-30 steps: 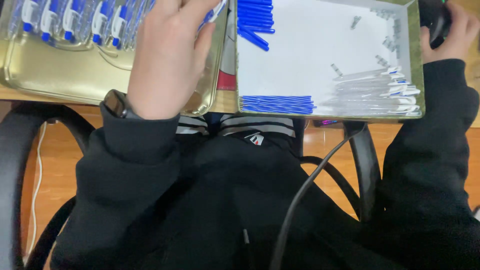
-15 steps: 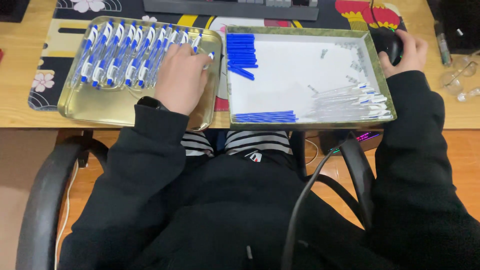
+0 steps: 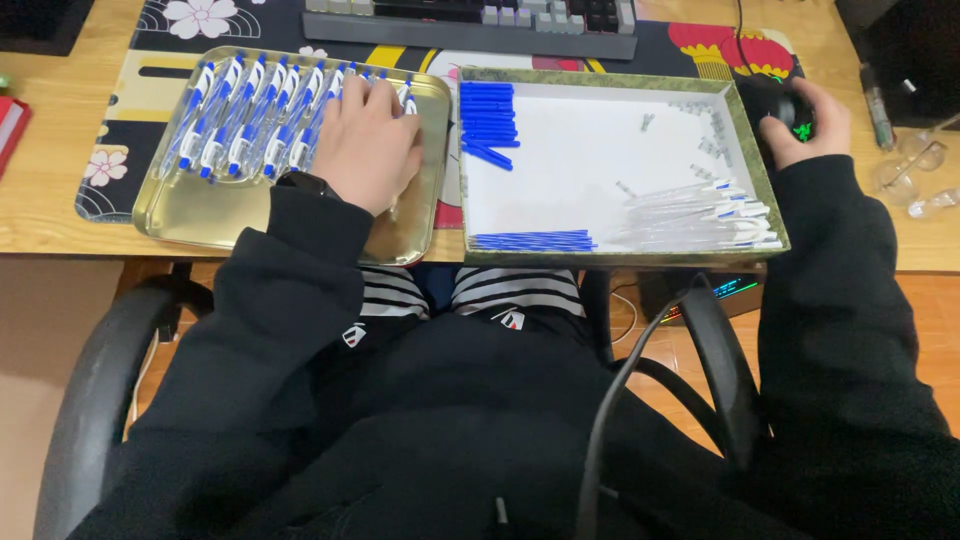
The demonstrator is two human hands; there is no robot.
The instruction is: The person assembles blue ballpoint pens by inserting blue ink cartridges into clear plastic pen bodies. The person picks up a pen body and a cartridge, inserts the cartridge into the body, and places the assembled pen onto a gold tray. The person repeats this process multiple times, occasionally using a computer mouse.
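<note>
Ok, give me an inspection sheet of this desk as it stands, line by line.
Surface: wooden desk with a patterned mat.
Job's things: gold tray with a row of assembled blue pens; white box holding blue pen parts, refills and clear barrels.
Clutter: keyboard behind the trays.
Hands: left hand flat on the pens; right hand on a mouse.
Cables: black cable across the lap.
Surroundings: office chair, wood floor.

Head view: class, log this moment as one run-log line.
left hand: flat on pens in gold tray | right hand: on mouse | white tray: pen parts
</note>
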